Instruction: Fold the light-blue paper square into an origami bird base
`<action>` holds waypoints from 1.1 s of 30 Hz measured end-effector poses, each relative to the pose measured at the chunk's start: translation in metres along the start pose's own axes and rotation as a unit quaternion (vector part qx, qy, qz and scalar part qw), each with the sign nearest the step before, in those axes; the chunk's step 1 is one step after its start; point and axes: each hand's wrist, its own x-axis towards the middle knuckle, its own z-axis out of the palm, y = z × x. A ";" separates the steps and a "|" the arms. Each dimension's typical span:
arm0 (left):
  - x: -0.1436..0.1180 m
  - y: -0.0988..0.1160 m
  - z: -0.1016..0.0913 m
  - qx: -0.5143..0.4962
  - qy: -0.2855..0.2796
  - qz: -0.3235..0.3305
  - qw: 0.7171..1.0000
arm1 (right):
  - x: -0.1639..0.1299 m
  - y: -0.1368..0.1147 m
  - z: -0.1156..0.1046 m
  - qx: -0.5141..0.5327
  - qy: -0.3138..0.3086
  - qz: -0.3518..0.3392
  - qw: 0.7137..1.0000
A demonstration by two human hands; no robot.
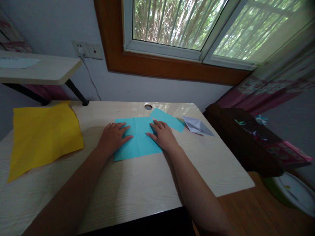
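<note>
A light-blue sheet of paper [139,144] lies flat on the table, with creases crossing near its middle. My left hand [113,136] rests on its left side, fingers spread and empty. On the right side of the same sheet lies my right hand [161,132], its fingers also apart and pressing the paper. Just beyond the right hand is a narrow light-blue paper strip [169,119]. To the right of that strip sits a folded white paper piece [197,126].
A large yellow sheet [46,134] with a wavy edge covers part of the table's left side. A raised shelf [59,72] on black legs stands behind it. The pale tabletop [209,167] ends at the right, beside a dark brown piece of furniture [236,141].
</note>
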 end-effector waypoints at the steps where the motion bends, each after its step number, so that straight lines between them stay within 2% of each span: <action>1: 0.000 0.001 -0.001 0.009 0.002 -0.013 1.000 | 0.001 0.001 0.000 0.000 0.006 0.006 1.000; 9: 0.000 0.010 -0.018 0.100 0.009 -0.118 0.988 | 0.004 -0.004 -0.002 0.062 0.070 0.034 0.995; 13: 0.000 0.010 -0.023 0.104 0.008 -0.139 0.985 | 0.003 -0.006 0.000 0.069 0.052 -0.004 0.996; 17: 0.002 0.006 -0.022 0.080 0.025 -0.113 0.990 | 0.001 -0.007 0.003 0.065 -0.016 -0.059 0.996; 19: 0.003 0.001 -0.016 0.054 0.048 -0.078 0.994 | 0.001 -0.006 0.003 0.068 -0.051 -0.070 0.994; 21: 0.003 -0.004 -0.008 0.013 0.059 -0.012 0.998 | 0.002 -0.006 0.000 0.074 -0.075 -0.072 0.992; 25: 0.001 -0.014 0.006 -0.038 -0.018 0.085 0.996 | 0.003 0.000 -0.006 0.080 -0.088 -0.071 0.990; 28: 0.001 -0.017 0.010 -0.045 -0.041 0.085 0.994 | 0.002 0.005 -0.009 0.079 -0.085 -0.065 0.991; 33: 0.001 -0.012 0.006 -0.021 -0.035 0.049 0.998 | 0.001 -0.002 -0.014 0.085 -0.075 -0.092 0.989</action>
